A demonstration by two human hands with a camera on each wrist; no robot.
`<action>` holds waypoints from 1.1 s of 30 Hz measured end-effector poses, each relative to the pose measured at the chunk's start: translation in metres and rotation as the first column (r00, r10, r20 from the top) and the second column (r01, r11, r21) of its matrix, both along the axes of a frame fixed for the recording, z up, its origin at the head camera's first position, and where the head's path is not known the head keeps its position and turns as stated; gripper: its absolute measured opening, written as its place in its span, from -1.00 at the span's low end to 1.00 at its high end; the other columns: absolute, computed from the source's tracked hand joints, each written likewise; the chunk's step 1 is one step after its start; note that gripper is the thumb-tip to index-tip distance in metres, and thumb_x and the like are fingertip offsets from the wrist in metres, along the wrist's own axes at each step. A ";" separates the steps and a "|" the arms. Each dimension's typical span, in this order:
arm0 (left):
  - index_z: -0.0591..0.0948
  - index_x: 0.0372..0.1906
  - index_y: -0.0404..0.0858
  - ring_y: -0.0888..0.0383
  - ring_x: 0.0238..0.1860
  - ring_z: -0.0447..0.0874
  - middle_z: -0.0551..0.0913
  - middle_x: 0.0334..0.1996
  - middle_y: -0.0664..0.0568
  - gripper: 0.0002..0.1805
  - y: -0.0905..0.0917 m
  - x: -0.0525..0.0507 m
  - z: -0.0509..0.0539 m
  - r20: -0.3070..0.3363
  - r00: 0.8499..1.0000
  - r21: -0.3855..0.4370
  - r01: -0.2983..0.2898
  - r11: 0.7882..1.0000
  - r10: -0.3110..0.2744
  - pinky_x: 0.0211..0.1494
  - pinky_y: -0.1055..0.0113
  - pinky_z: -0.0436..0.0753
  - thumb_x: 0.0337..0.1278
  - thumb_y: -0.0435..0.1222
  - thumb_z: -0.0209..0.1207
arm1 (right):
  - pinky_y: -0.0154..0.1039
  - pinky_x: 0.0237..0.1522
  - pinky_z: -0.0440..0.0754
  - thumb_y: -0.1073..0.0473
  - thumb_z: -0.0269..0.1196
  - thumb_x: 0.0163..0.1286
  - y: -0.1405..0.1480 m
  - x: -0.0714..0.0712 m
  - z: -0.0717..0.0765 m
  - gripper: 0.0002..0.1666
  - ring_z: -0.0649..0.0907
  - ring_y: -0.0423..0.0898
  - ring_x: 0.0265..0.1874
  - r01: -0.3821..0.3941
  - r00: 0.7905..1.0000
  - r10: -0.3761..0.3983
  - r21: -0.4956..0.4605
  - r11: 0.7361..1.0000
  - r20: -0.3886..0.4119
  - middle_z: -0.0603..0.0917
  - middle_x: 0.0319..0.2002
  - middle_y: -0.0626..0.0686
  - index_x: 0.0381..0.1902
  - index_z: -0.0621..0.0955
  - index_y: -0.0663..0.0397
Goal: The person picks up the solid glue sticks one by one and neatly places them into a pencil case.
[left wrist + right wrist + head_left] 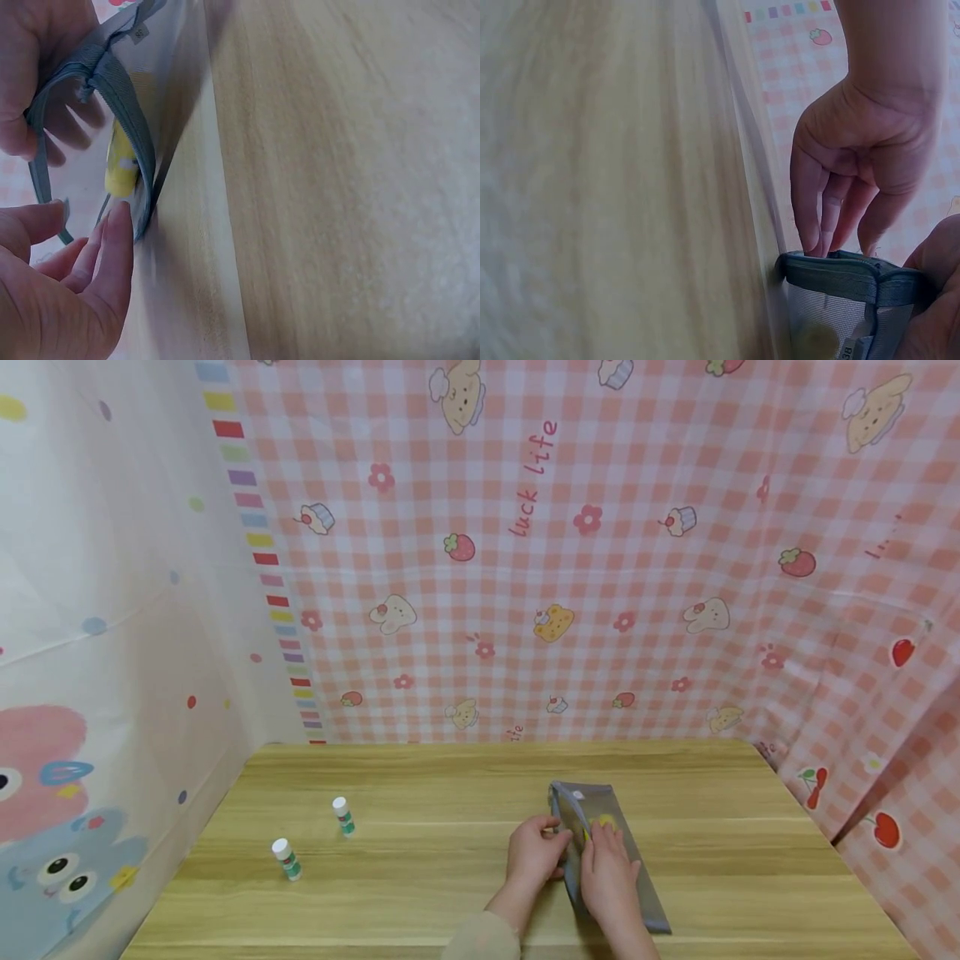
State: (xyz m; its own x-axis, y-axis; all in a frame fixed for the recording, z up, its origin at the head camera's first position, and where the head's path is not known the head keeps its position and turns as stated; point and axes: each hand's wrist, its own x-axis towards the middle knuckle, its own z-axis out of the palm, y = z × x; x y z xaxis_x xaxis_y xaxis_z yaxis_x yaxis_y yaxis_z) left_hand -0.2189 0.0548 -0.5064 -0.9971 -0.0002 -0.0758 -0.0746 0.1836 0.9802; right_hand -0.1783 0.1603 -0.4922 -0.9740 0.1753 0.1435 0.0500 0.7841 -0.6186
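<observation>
A grey mesh zipper pouch (pixel 651 906) lies on the table at the right, its zippered mouth spread apart. My right hand (pixel 611 872) holds the pouch by its rim; in the right wrist view that hand (pixel 939 300) grips the corner near the zipper. A yellow cylindrical tube (pixel 120 169) lies inside, just past the mouth. My left hand (pixel 534 856) is at the opening from the left. Seen from the right wrist, the left hand's fingers (pixel 806 210) reach down into the mouth. The left wrist view shows this hand (pixel 67 292) with extended fingers, apparently holding nothing.
Two small white-capped glue sticks with green labels stand on the left half of the table, one (pixel 343 817) farther back and one (pixel 287 860) nearer. A pink checked cloth (pixel 487 585) hangs behind the wooden table (pixel 420 910), and a white printed cloth (pixel 172 635) hangs at left.
</observation>
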 end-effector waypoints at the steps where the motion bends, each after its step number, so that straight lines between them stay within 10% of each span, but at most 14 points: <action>1: 0.65 0.00 -0.42 0.11 -0.49 0.69 0.65 -0.50 0.09 -0.67 -0.001 0.000 0.000 -0.004 1.000 0.004 -0.002 1.000 0.002 -0.59 0.26 0.70 0.13 -0.36 0.33 | 0.64 0.14 0.10 0.29 -0.07 0.52 0.000 0.000 0.000 -0.52 0.26 0.49 0.32 0.000 1.000 0.000 0.001 1.000 -0.005 0.32 0.28 0.56 0.27 0.40 0.53; 33: 0.60 0.07 -0.48 0.06 -0.44 0.71 0.72 -0.40 -0.01 -0.60 -0.021 0.017 0.009 -0.016 1.000 0.211 -0.003 0.977 0.006 -0.37 0.12 0.76 0.11 -0.43 0.33 | 0.64 0.13 0.11 0.29 -0.05 0.53 0.000 0.002 0.000 -0.53 0.27 0.51 0.30 0.004 0.998 -0.004 -0.010 1.000 -0.056 0.32 0.27 0.57 0.26 0.41 0.53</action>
State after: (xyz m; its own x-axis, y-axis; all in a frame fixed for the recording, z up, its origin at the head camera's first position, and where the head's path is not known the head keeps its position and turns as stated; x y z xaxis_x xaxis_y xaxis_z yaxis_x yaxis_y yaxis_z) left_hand -0.2021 0.0338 -0.4970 -0.9982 0.0098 -0.0585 -0.0588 -0.0277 0.9979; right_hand -0.1760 0.1604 -0.4927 -0.9637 0.1809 0.1961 0.0180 0.7775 -0.6286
